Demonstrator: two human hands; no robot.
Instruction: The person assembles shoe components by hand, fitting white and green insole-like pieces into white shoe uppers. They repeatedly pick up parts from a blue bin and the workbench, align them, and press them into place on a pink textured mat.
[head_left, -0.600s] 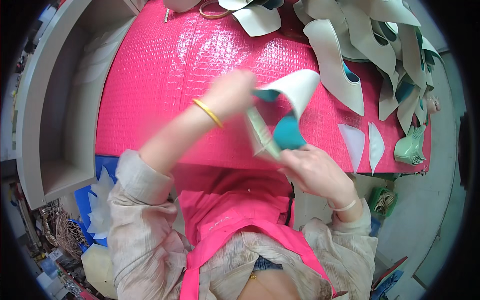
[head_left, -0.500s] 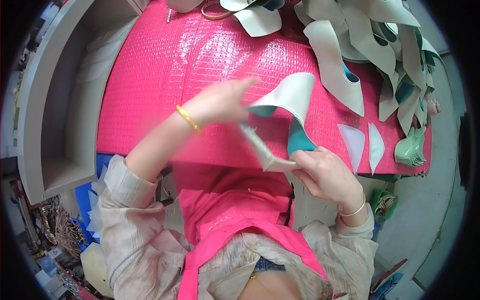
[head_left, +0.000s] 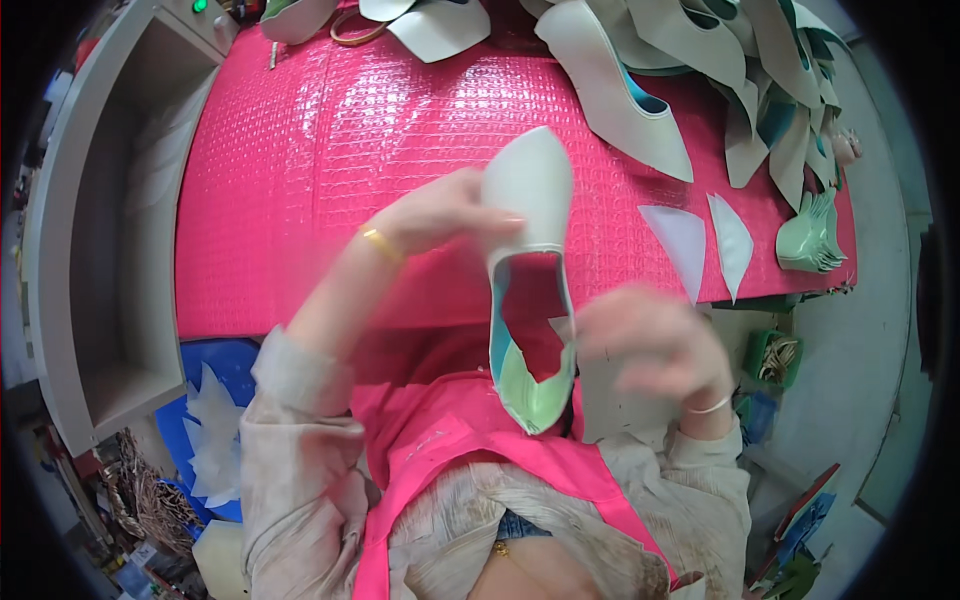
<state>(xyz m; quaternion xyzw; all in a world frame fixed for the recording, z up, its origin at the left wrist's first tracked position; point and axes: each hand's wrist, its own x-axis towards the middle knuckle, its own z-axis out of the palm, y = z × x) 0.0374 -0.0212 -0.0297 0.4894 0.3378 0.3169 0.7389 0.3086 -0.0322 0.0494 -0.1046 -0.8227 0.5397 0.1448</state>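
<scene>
The left hand (head_left: 435,215) now pinches the pale shoe upper (head_left: 532,185) at its toe part, thumb across the top; half a second ago that hand was apart from it and the right hand gripped the heel end. The right hand (head_left: 655,345) is blurred beside the upper's right edge; whether its fingers are closed or touching, I cannot tell. The upper has swung round, toe far and heel near, over the near edge of the pink table (head_left: 260,230), so its green heel lining (head_left: 535,395) lies exposed. To the right lie two translucent white pieces (head_left: 680,245) and stacked green pieces (head_left: 808,235); far right, heaped uppers (head_left: 700,50).
</scene>
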